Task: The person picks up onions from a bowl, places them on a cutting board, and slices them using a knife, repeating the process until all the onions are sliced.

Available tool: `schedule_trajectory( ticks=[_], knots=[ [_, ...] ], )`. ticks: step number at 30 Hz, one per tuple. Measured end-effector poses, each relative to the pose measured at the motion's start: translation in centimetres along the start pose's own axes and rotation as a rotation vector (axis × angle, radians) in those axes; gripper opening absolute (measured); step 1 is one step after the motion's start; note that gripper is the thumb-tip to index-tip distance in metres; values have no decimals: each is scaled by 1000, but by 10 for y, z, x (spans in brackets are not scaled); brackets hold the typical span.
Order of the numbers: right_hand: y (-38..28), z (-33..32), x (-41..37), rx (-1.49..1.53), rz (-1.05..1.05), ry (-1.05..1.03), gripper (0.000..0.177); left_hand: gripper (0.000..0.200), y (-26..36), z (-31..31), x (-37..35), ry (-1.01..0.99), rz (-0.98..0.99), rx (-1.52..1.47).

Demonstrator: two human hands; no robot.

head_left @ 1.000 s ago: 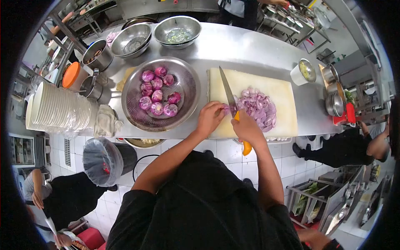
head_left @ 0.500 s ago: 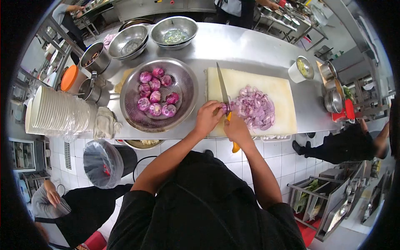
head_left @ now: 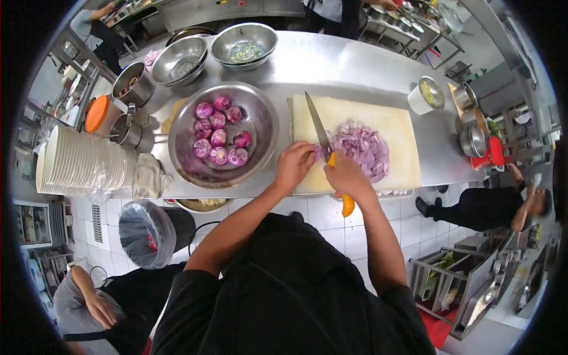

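My right hand [head_left: 346, 175] grips a knife [head_left: 318, 126] by its orange handle, with the blade lying across a pale cutting board [head_left: 391, 124]. My left hand [head_left: 294, 164] presses a piece of red onion [head_left: 320, 154] against the board right beside the blade. To the right of the knife lies a heap of sliced red onion [head_left: 361, 149]. A wide steel bowl [head_left: 263, 127] left of the board holds several peeled whole red onions [head_left: 219, 139].
Stacked white plates [head_left: 80, 161], a cloth [head_left: 148, 176], steel pots and an orange-lidded tub [head_left: 97, 113] crowd the counter's left end. Two steel bowls [head_left: 242, 44] stand at the back, a white cup [head_left: 427, 97] to the right. A lined bin [head_left: 145, 231] and other people stand around.
The knife has worked up and down through the onion piece while my left hand kept holding it. The person at lower left has shifted position.
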State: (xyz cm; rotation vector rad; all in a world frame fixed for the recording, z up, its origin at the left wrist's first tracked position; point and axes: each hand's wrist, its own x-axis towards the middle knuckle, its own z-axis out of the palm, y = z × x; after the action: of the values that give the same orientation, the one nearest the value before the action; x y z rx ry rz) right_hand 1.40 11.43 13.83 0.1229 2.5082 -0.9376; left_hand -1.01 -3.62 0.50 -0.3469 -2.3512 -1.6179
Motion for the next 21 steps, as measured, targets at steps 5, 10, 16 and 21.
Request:
schedule_trajectory(
  ticks=[5, 10, 16, 21],
  knots=[
    [51, 62, 36, -81, -94, 162, 33, 19, -1, 0, -1, -22, -2, 18],
    [21, 23, 21, -34, -25, 41, 33, 19, -8, 2, -1, -20, 24, 31],
    [-16, 3, -7, 23, 68, -40, 32, 20, -4, 0, -1, 1, 43, -1],
    [-6, 22, 1, 32, 49, -5, 31, 20, -1, -1, -1, 2, 14, -7]
  ],
)
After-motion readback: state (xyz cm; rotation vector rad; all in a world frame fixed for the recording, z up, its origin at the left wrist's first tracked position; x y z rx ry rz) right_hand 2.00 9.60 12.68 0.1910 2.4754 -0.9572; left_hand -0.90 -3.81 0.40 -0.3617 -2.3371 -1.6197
